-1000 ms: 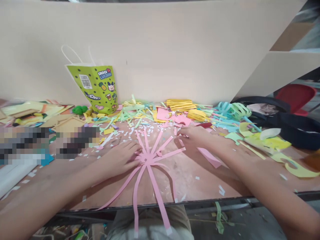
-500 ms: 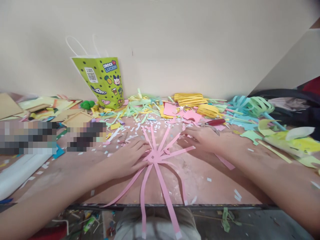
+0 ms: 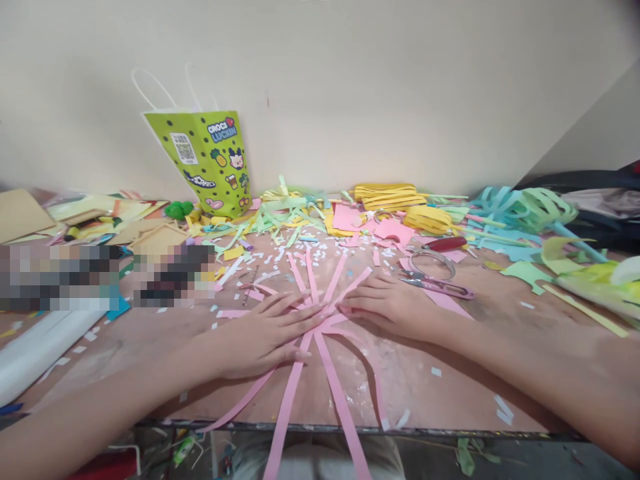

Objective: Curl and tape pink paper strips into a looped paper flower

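Observation:
Pink paper strips (image 3: 336, 373) fan out like a star from a joined centre on the table, and two of them hang over the front edge. My left hand (image 3: 273, 330) lies flat across the centre and the left strips, its fingers spread. On the right side of the centre rests my right hand (image 3: 387, 303), palm down, with its fingers stretched over the right-hand strips. Both hands hide much of the middle where the strips meet. Small scissors (image 3: 440, 285) lie just beyond my right wrist, near a ring-shaped roll (image 3: 434, 264).
A green paper bag (image 3: 210, 167) stands against the wall. Yellow paper bundles (image 3: 390, 197), green shreds and pink scraps line the back. Paper lanterns (image 3: 543, 207) lie at the right, a white roll (image 3: 45, 347) at the left. The table's front edge (image 3: 200, 425) runs close to me.
My right hand has moved left and nearer, onto the strips by the centre, uncovering the scissors and ring. My left hand has shifted right and flattened over the centre.

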Motion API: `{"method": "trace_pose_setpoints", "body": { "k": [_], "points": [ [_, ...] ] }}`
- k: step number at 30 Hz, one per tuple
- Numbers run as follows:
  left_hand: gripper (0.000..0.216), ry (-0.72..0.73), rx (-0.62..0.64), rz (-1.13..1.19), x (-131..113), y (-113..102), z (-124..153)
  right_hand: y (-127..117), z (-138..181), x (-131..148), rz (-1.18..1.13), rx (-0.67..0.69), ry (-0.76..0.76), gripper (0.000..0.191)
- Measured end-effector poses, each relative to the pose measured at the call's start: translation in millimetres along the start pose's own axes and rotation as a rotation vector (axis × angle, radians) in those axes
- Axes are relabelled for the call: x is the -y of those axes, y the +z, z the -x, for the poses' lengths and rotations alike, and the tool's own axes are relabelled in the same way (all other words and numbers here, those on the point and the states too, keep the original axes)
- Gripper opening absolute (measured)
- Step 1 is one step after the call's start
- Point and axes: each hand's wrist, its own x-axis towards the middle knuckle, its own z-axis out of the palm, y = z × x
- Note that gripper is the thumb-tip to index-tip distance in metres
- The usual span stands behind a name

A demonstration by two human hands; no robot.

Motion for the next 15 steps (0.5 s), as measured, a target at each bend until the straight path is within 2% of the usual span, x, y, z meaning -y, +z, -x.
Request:
{"method": "trace_pose_setpoints", "body": {
  "k": [7,11,15],
  "points": [
    [0.067,-0.088,0.024,0.020,2.7,2.3,-0.9,4.8,1.5,-3.3,-0.074,-0.107,0.071,0.019],
    [0.063,-0.095,0.002,0.062,5.0,4.4,-1.9,1.4,-0.2,-7.5,-0.224,-0.194,0.166,0.015],
    [0.062,-0.082,-0.018,0.033,0.4,-9.6,-10.9,-2.5,0.0,-13.8,-0.337,-0.281,0.284,0.014]
  ]
}}
